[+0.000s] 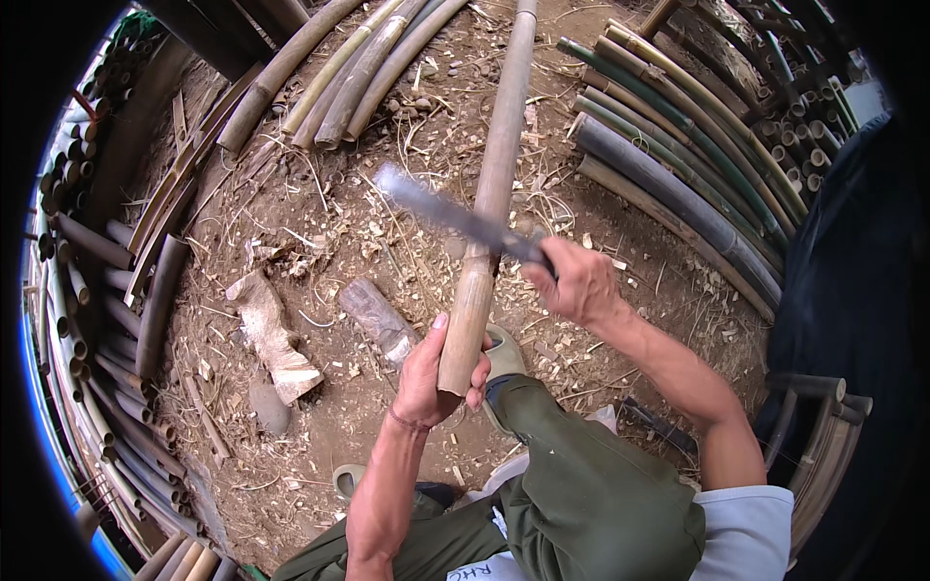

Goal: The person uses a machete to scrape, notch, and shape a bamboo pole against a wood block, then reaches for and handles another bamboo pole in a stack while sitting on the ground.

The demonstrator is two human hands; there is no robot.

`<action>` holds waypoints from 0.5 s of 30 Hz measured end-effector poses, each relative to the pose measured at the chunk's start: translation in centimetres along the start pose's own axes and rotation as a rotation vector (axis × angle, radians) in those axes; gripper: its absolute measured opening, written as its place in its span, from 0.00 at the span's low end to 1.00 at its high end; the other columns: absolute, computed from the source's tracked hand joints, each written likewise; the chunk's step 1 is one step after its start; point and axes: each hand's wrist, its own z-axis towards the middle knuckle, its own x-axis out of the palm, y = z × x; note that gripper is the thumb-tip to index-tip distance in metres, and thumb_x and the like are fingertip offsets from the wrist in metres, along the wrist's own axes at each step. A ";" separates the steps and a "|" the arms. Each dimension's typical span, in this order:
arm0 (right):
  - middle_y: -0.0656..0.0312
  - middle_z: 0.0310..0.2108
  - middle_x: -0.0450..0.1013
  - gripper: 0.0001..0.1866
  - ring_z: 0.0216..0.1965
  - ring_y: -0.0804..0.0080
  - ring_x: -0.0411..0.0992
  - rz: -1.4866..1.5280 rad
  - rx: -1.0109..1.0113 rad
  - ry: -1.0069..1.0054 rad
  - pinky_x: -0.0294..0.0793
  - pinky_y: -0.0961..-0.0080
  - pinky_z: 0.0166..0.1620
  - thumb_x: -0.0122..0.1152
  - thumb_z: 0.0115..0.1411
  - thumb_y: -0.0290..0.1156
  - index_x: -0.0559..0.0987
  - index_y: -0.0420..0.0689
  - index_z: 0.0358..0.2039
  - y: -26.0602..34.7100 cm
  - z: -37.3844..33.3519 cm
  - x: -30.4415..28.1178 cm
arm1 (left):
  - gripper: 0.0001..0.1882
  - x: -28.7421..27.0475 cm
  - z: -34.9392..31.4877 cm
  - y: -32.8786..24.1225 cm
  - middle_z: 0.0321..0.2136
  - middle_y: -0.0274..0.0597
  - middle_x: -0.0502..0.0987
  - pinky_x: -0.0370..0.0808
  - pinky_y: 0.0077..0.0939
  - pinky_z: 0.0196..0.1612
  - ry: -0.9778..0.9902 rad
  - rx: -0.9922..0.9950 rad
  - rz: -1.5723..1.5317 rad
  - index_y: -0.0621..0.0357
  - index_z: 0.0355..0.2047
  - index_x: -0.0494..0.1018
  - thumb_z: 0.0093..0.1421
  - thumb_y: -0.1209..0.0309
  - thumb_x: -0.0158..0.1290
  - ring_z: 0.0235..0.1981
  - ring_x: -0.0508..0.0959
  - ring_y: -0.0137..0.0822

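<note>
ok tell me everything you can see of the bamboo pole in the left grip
The bamboo pole is long, round and grey-brown, looking paler toward its near end; a joint ring shows above the left grip. It slants away and slightly right, its far end out of view. The left grip wraps its near end. A blurred knife crosses in front; contact is unclear.
</note>
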 end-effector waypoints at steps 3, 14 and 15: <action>0.62 0.16 0.69 0.33 0.15 0.72 0.69 0.076 -0.033 -0.035 0.70 0.72 0.17 0.37 0.68 0.65 0.71 0.48 0.25 0.9 -0.4 0.8 | 0.35 0.3 0.1 -0.2 0.17 0.43 0.70 0.70 0.26 0.16 0.016 0.018 0.012 0.64 0.44 0.68 0.71 0.41 0.28 0.10 0.69 0.34; 0.52 0.24 0.76 0.36 0.28 0.58 0.76 0.375 0.763 0.067 0.73 0.57 0.33 0.39 0.70 0.62 0.78 0.37 0.39 -7.8 1.7 -0.1 | 0.30 -8.4 -8.3 2.3 0.30 0.59 0.81 0.79 0.42 0.38 -0.303 0.146 1.345 0.59 0.53 0.66 0.68 0.43 0.43 0.31 0.83 0.54; 0.51 0.25 0.77 0.34 0.31 0.55 0.77 0.438 0.789 0.070 0.73 0.56 0.34 0.41 0.70 0.60 0.78 0.37 0.40 -7.3 1.4 -0.1 | 0.31 -9.4 -10.2 2.2 0.33 0.61 0.81 0.78 0.46 0.42 -0.324 -0.093 1.519 0.57 0.54 0.66 0.65 0.43 0.47 0.36 0.82 0.57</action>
